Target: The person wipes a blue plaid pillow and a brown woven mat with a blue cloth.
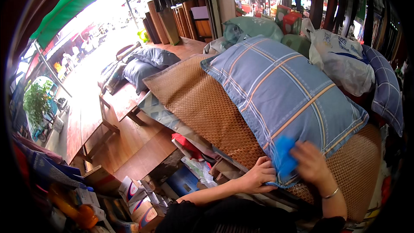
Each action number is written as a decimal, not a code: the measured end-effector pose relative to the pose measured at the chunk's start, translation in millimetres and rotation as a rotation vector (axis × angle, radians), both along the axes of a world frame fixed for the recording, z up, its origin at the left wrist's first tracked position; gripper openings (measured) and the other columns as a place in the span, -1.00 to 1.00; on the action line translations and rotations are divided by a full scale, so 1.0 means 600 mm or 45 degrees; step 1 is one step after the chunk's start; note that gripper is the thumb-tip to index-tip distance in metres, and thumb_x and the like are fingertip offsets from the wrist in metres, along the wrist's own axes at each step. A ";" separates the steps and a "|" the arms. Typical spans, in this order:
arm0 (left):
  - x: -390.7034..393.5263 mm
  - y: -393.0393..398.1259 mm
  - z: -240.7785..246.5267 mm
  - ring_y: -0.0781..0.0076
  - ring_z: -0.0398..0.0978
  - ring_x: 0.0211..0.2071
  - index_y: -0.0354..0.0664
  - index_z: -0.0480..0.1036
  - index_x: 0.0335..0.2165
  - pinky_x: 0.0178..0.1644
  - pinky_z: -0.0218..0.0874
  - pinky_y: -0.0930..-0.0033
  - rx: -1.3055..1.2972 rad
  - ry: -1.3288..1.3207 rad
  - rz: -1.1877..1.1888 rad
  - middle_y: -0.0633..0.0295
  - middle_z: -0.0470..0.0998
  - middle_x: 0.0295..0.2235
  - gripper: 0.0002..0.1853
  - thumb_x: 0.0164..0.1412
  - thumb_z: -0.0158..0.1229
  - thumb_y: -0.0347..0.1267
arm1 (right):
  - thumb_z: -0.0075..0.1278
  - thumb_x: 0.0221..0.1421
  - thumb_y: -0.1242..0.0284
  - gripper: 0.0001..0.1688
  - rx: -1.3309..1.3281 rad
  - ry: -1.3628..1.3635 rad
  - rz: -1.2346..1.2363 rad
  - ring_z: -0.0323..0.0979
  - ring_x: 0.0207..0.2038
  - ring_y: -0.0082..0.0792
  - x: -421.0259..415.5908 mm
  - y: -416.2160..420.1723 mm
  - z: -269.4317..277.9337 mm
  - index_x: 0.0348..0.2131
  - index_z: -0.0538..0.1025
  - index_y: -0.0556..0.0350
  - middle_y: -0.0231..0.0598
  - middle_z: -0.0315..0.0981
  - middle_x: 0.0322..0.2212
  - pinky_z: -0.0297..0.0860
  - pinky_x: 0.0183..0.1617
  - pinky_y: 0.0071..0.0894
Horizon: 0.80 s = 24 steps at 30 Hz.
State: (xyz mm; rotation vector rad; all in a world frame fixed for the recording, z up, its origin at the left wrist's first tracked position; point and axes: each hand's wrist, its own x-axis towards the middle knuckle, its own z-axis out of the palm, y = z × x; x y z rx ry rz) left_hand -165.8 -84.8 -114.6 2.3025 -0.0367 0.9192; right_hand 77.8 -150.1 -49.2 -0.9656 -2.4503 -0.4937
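Observation:
A blue checked pillow [281, 87] with orange and white stripes lies on a brown woven mat [207, 103] before me. At its near corner, my left hand [263, 175] grips the pillow's edge. My right hand [311, 165], blurred by motion and with a silver bangle at the wrist, holds a bright blue cloth [284, 156] against the pillow close to that corner. The cloth is blurred too, so its exact form cannot be made out.
Beyond the pillow sit a green bundle [254, 27], a white plastic bag [346, 61] and another checked pillow [386, 87]. Grey-blue pillows [145, 66] rest on a wooden bench [124, 102] to the left. Cardboard boxes [145, 205] crowd the lower left.

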 end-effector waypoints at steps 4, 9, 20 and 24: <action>-0.004 -0.004 0.004 0.18 0.29 -0.27 -0.17 0.34 -0.55 0.08 -0.03 0.04 -0.067 -0.028 0.011 0.22 0.30 -0.46 -0.77 -0.03 0.27 -0.36 | -0.06 -0.05 0.70 -0.68 0.436 0.261 -0.693 0.39 0.07 0.01 0.139 0.025 0.010 -0.24 0.56 0.26 0.00 0.46 -0.06 0.32 0.15 -0.05; 0.006 -0.005 0.000 0.18 0.29 -0.28 -0.17 0.34 -0.57 0.07 -0.02 0.05 -0.065 -0.090 0.005 0.22 0.30 -0.49 -0.78 -0.03 0.27 -0.39 | -0.22 -0.05 0.82 -0.41 -0.156 1.372 -1.148 0.34 0.11 -0.06 0.332 -0.011 -0.082 0.03 0.45 0.32 0.04 0.38 0.03 0.23 0.20 -0.23; -0.004 -0.004 -0.005 0.19 0.26 -0.34 -0.14 0.31 -0.62 0.02 -0.04 0.09 -0.061 -0.026 0.033 0.24 0.25 -0.54 -0.75 -0.08 0.29 -0.42 | 0.03 -0.08 0.53 -0.94 -0.116 0.027 -0.170 0.32 0.13 -0.01 -0.035 -0.018 0.031 -0.48 0.52 0.12 -0.13 0.42 0.02 0.18 0.23 0.13; -0.012 -0.005 -0.008 0.21 0.29 -0.32 -0.15 0.33 -0.61 0.01 -0.04 0.11 -0.093 -0.047 0.045 0.25 0.30 -0.51 -0.77 -0.08 0.29 -0.42 | 0.03 -0.09 0.56 -0.98 0.177 0.073 -0.432 0.31 0.13 0.03 0.053 0.040 0.062 -0.52 0.49 0.13 -0.06 0.38 0.06 0.22 0.21 0.09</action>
